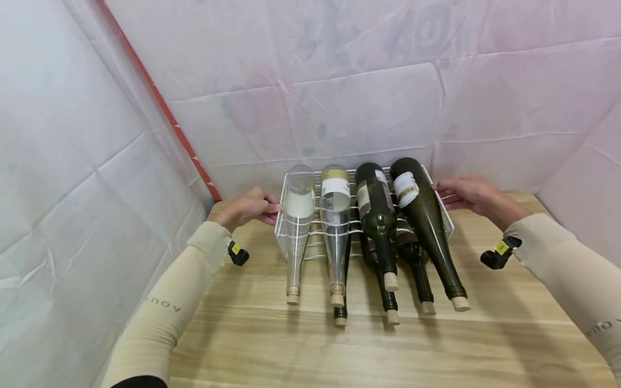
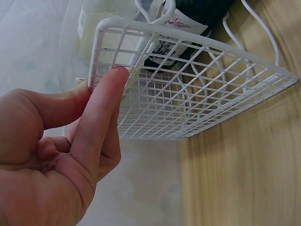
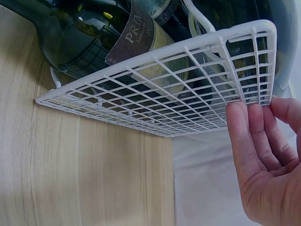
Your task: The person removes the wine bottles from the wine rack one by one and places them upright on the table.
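A white wire rack point(image 3: 141, 65) full of corked bottles stands on the table, held at both sides. My left hand point(image 1: 252, 206) pinches the back part of its left mesh side, thumb and fingers on the wire in the left wrist view. At the opposite end my right hand point(image 1: 468, 194) grips the back edge of the right mesh side, fingertips against the grid. On top lie two clear bottles, one plain point(image 1: 298, 207) and one with a pale label point(image 1: 336, 186), then two dark green bottles point(image 1: 380, 221), the rightmost green bottle point(image 1: 427, 210) slanting. Dark bottles point(image 1: 422, 277) lie below, partly hidden.
The bottle necks jut forward past the rack's front over the wooden table point(image 1: 368, 355). White sheeting point(image 1: 349, 124) hangs close behind the rack, with more on the left side point(image 1: 97, 178) and the right. Small black cameras point(image 1: 499, 253) sit at both wrists.
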### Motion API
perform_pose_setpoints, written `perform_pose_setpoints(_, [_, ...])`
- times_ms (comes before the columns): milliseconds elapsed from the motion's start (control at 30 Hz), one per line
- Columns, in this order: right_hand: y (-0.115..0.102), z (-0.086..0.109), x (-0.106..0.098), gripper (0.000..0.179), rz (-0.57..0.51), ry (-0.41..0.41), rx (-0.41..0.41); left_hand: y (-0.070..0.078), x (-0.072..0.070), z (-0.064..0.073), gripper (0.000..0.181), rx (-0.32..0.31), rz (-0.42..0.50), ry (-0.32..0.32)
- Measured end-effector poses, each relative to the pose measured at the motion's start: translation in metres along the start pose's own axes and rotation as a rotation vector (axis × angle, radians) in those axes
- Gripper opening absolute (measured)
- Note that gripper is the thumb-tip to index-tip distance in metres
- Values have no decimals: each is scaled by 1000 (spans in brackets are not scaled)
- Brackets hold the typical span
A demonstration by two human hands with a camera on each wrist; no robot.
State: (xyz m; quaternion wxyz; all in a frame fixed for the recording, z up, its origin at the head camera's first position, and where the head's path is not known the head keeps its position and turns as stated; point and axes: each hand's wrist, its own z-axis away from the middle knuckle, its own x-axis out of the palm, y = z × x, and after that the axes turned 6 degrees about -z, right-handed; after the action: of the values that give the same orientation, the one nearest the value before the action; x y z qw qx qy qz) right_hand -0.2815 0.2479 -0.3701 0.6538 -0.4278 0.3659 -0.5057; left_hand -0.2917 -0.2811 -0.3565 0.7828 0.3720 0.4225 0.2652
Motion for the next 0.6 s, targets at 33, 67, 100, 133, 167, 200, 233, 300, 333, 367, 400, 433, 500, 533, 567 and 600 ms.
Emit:
perform_pose_setpoints(33, [0,0,0,42,5,4,0,-1,0,-1,27,7,0,0])
perform_pose_setpoints(67, [0,0,1,41,3,12,4,-3,0,-1,27,14,0,-1])
perform_pose_setpoints(100, [0,1,1,41,9,15,2,-4,-1,-1,26,21,2,-2])
perform_pose_setpoints(133, [1,0,1,41,8,16,3,-4,0,-2,26,28,3,-4])
perform_pose_setpoints(167, [2,0,0,41,11,15,1,-5,0,-2,26,32,8,-6])
perform_pose_setpoints(200, [3,0,0,41,13,16,1,-5,0,-2,26,35,13,-9])
perform_pose_setpoints(233, [3,0,-1,40,3,7,-2,-5,0,-2,26,38,18,-10])
perform_pose_setpoints(300, [4,-1,-1,40,7,13,-7,-6,-1,-2,27,40,33,-13])
perform_pose_setpoints(333, [3,-1,0,39,5,20,-6,-6,-1,-3,27,40,40,-14])
perform_pose_setpoints(367, [3,-1,0,39,6,28,-4,-7,-1,-3,27,37,46,-15])
perform_pose_setpoints(400, [2,-1,1,39,3,38,0,-7,-1,-3,27,36,49,-15])
perform_pose_setpoints(433, [1,0,2,39,0,45,5,-7,-1,-2,27,35,53,-15])
perform_pose_setpoints(500, [-1,1,5,41,6,68,17,-7,-1,-2,26,30,59,-14])
perform_pose_setpoints(533, [-1,2,6,41,-1,71,22,-6,-1,-2,25,29,58,-13])
perform_pose_setpoints(567, [-2,2,6,41,-6,74,25,-6,-1,-1,25,28,55,-12])
perform_pose_setpoints(600, [-2,3,7,41,-9,76,27,-6,-1,-1,24,30,52,-13])
